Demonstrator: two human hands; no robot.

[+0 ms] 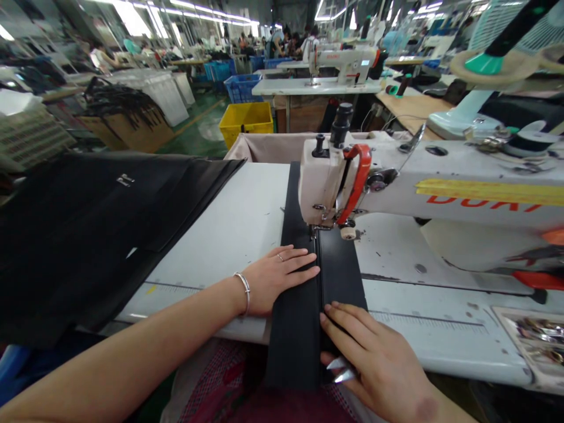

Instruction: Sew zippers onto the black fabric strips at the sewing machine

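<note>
A long black panel (294, 335) of leather-like material, with a seam line down its middle, runs under the presser foot (313, 231) of a white sewing machine (388, 167). Its near end hangs over the table edge toward my lap. My left hand (275, 276) lies flat on the panel's left half, fingers stretched toward the seam just before the needle area. Lower down, my right hand (381, 355) grips the right half near the table edge, fingertips beside the seam. Pointed metal blades, seemingly thread snips (342, 371), stick out from under this hand; their handles are hidden.
Large black sheets (88, 223) are stacked on the left of the white table (233, 217). A tray of metal parts (540, 338) is set at the right edge. Behind stand a yellow crate (247, 117), another sewing machine (343, 63) and a thread cone (487, 61).
</note>
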